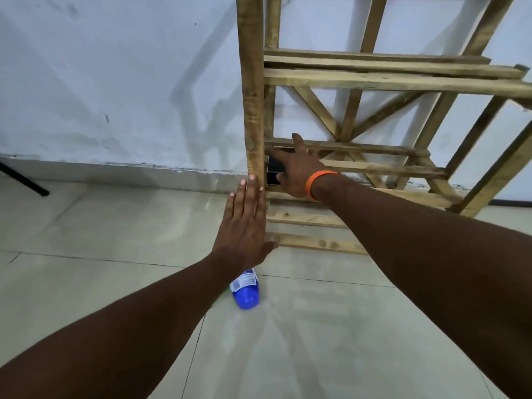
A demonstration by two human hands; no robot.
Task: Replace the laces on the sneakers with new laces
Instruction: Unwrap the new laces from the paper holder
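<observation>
No sneakers or laces show in this view. My right hand (pixel 296 171), with an orange wristband, reaches between the slats of a low shelf of a wooden rack (pixel 253 110). Its fingers and thumb lie around a dark box-like thing (pixel 273 174) on that shelf, which is mostly hidden by the hand and the post. My left hand (pixel 244 223) is flat, fingers straight, held against the rack's front left post near the floor.
A blue bottle (pixel 246 289) with a white label lies on the tiled floor under my left wrist. The rack stands against a white wall. A black bar (pixel 23 180) slants onto the floor at far left.
</observation>
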